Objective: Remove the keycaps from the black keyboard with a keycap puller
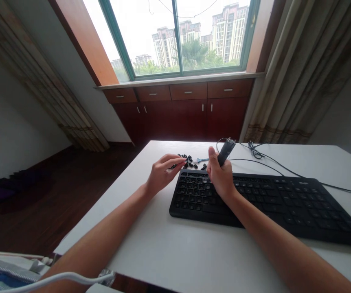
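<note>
A black keyboard (273, 199) lies on the white table, with bare key sockets across its left part. Beyond its top left corner is a pile of loose black keycaps (189, 163). My left hand (162, 171) is at the pile's left side, thumb and fingertips pinched together; whatever is between them is too small to tell. Over the keyboard's left half, my right hand (221, 177) is wrapped round a dark, thick-handled tool (227, 151) tilted upward, whose lower end is hidden by the hand. A small brush with a light blue handle (202, 160) lies between the hands.
Black cables (256, 151) lie coiled and stretched across the far right of the white table (151, 244). A white cable (68, 276) crosses the lower left near my forearm. Wooden cabinets (181, 118) stand beyond the table, below a window.
</note>
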### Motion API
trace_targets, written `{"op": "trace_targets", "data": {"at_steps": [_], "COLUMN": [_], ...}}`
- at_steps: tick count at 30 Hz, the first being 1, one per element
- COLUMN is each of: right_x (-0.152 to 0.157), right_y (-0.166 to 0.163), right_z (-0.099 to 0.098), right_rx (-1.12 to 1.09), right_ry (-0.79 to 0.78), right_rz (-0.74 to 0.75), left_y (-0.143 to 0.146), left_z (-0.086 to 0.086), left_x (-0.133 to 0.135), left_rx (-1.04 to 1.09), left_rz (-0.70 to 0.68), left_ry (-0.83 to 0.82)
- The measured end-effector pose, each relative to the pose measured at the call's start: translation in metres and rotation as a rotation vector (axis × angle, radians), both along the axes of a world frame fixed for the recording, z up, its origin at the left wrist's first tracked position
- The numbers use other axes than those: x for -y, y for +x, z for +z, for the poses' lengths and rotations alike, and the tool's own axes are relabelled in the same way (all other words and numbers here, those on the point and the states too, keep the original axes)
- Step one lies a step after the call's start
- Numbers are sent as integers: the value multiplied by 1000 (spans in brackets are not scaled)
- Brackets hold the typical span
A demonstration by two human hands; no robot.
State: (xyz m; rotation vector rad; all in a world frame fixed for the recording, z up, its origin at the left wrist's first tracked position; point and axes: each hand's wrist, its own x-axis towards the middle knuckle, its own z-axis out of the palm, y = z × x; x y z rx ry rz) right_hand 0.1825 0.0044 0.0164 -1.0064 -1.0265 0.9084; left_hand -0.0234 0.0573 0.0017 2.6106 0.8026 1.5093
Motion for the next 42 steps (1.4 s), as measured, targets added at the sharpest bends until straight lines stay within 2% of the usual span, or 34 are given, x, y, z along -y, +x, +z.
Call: {"op": "trace_targets", "data": {"at_steps": [6,15,29,35,39,42], "right_x": [-2,0,-1,-1,-5,-11], "right_y": [0,1,0,0,4,11], "right_z": [-2,2,1,2,4,3], "right_rx": [8,31,9,7,-34,14], "right_ry": [-19,-23,-27,-26,-12,-44], "right_rz": [11,52,63,51,55,22], "left_y": [-16,-10,-11,3,23,34], "left_z": [-9,-13,-16,-2,7,8], "left_x": [-20,-17,-18,-1,22,33], "left_rx": [-24,-139,-148,-150,-204,-263], "left_rz": [51,-43,38,12,-119,-183], "left_ry": [-68,-128,-150,-131,-186,-237]}}
